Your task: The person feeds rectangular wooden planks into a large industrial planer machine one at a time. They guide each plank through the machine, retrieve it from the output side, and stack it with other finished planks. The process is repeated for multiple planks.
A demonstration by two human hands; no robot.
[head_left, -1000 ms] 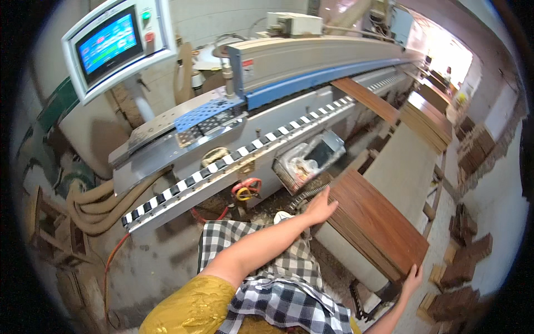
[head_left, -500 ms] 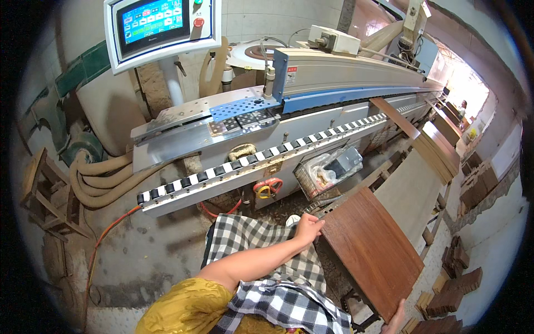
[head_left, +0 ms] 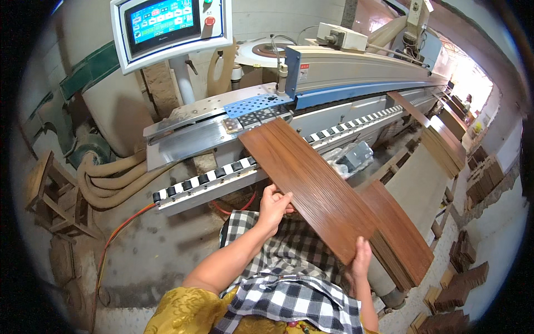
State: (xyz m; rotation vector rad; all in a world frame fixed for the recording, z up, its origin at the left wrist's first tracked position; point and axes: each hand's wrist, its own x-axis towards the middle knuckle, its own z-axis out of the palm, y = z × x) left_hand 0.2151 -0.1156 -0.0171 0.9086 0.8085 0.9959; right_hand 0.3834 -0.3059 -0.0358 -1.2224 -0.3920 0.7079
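A long brown wooden board [head_left: 314, 189] is held up in front of me, tilted diagonally. Its far end lies over the roller rail, close to the machine's steel feed table [head_left: 189, 146]. My left hand [head_left: 273, 210] is closed on the board's left edge, the thumb on top and the other fingers partly hidden. At the near end my right hand [head_left: 359, 261] grips the corner, with most of its fingers out of sight below. Beneath and to the right of the held board is a stack of similar brown boards [head_left: 409, 236].
The black-and-white roller rail [head_left: 211, 177] runs along the machine [head_left: 361, 78]. A control screen [head_left: 164, 22] stands far left. A plastic-lined basket [head_left: 351, 158] hangs below the rail. More board stacks [head_left: 442, 147] stand right, a wooden stool [head_left: 61, 195] left.
A board has been lifted off the stack and swung up and left, its far end now above the rail. Both hands have moved with it, and the right hand has come nearer my body.
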